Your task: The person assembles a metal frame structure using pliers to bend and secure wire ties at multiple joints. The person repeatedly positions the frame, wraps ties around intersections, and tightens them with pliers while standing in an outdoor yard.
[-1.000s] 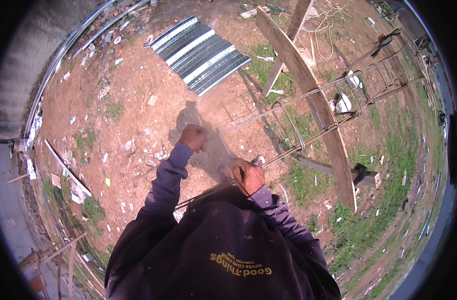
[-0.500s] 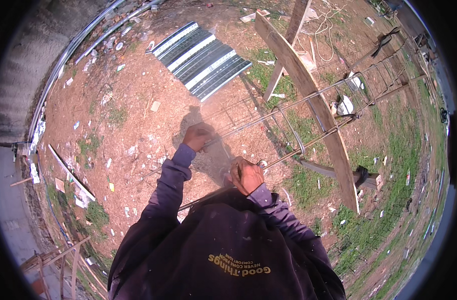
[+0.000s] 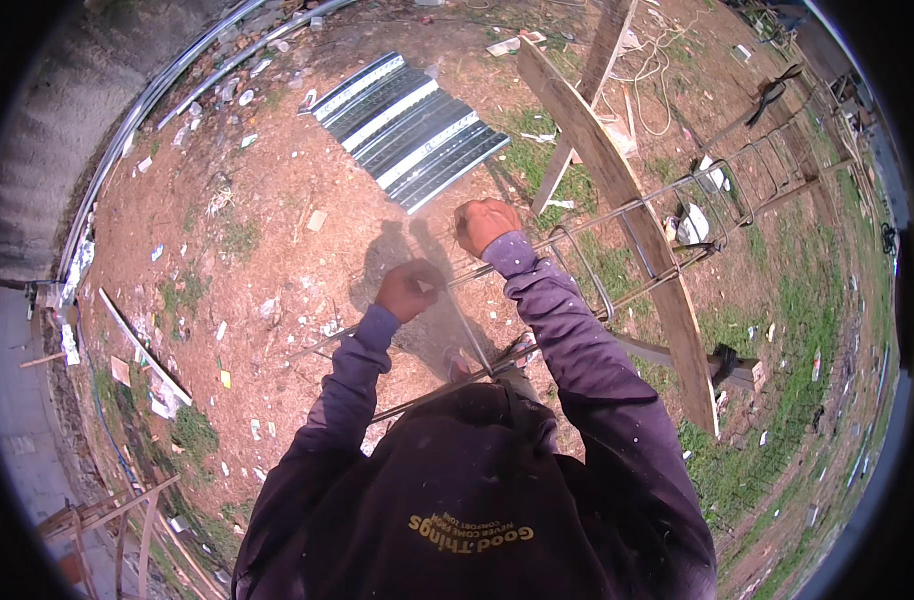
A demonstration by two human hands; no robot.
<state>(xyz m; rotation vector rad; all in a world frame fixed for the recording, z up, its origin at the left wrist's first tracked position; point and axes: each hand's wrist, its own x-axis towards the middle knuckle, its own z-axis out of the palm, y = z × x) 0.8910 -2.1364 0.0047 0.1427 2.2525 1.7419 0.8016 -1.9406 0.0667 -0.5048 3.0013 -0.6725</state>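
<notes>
A long cage of steel reinforcing bars (image 3: 602,214) runs from in front of my body toward the far right. My left hand (image 3: 410,290) is closed round its far bar, where the top of a thin rectangular stirrup (image 3: 470,325) meets it. That stirrup slants down to the near bar (image 3: 417,402) by my waist. Just beyond the far bar, my right hand (image 3: 485,224) is raised in a closed grip; what its fingers hold, if anything, is hidden. Another stirrup (image 3: 581,272) hangs between the bars to the right of my hands.
An upright-set wooden plank (image 3: 632,210) with crossed props (image 3: 587,90) supports the cage. Ribbed metal sheets (image 3: 407,130) lie on the dirt ahead. Right of the plank are a white bag-like thing (image 3: 692,225) and grass. Litter, a pale strip (image 3: 147,348) and pipes (image 3: 167,70) lie leftward.
My right hand has moved away from my body, from the near bar to just past the far bar. My left hand has shifted slightly right and nearer. The stirrup between them now shows more clearly.
</notes>
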